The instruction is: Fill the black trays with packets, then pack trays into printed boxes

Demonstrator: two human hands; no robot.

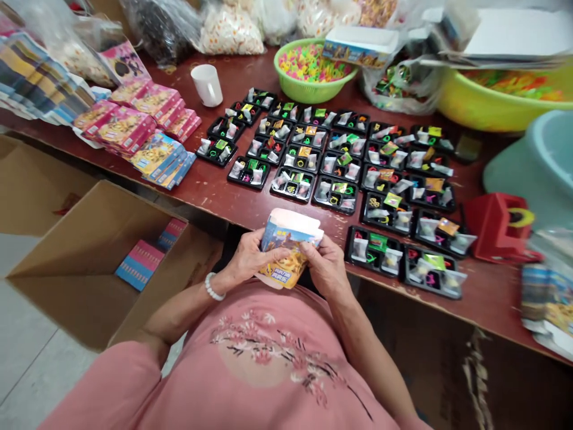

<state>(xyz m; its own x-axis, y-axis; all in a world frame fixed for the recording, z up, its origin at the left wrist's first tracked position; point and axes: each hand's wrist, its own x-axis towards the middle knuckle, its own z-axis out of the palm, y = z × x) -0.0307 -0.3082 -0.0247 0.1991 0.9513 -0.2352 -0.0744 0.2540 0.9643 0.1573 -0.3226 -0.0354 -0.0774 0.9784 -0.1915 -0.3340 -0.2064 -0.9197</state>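
Between my two hands is a small printed cardboard box [284, 263], blue at the top and yellow below, with its top flaps standing up. My left hand [248, 258] grips its left side, thumb across the front. On the right edge, my right hand [326, 266] holds the same box with the thumb near its upper corner. Beyond the box, rows of black plastic trays [292, 184] lie on the table, each with wrapped packets and small coloured pieces in its compartments.
Pink boxes [128, 128] and blue boxes [163, 158] are stacked at left on the red table [179, 77]. An open carton [80, 269] stands below. A white mug [206, 85], a green basin [308, 89], a red tape dispenser [487, 227] and a pale blue tub [532, 161] are around the trays.
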